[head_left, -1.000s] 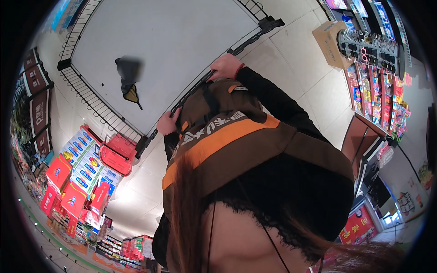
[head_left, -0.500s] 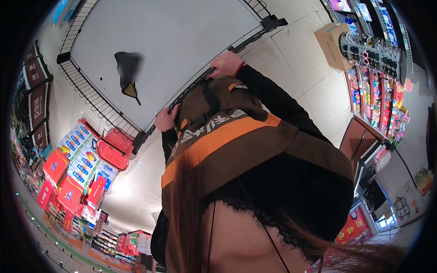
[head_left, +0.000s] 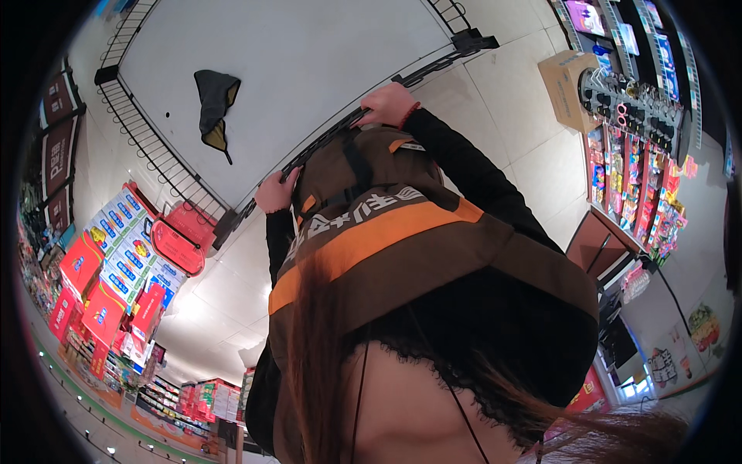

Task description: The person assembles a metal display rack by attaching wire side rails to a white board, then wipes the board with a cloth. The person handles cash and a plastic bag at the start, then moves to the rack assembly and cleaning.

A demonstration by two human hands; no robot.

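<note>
Since half a second ago, your left hand (head_left: 277, 192) and right hand (head_left: 389, 104) keep their grasp on the black rail (head_left: 442, 63) along the desk's (head_left: 309, 46) near edge, so your hold looks steady; the dark cloth (head_left: 214, 100), lying on the desk away from that edge, now shows a sharper outline. Wire fencing (head_left: 165, 149) bounds the desk's left side, with a red basket (head_left: 179, 246) close to its near-left corner; to the desk's right, bare floor tiles (head_left: 502, 93) stretch toward a cardboard box (head_left: 564, 91).
</note>
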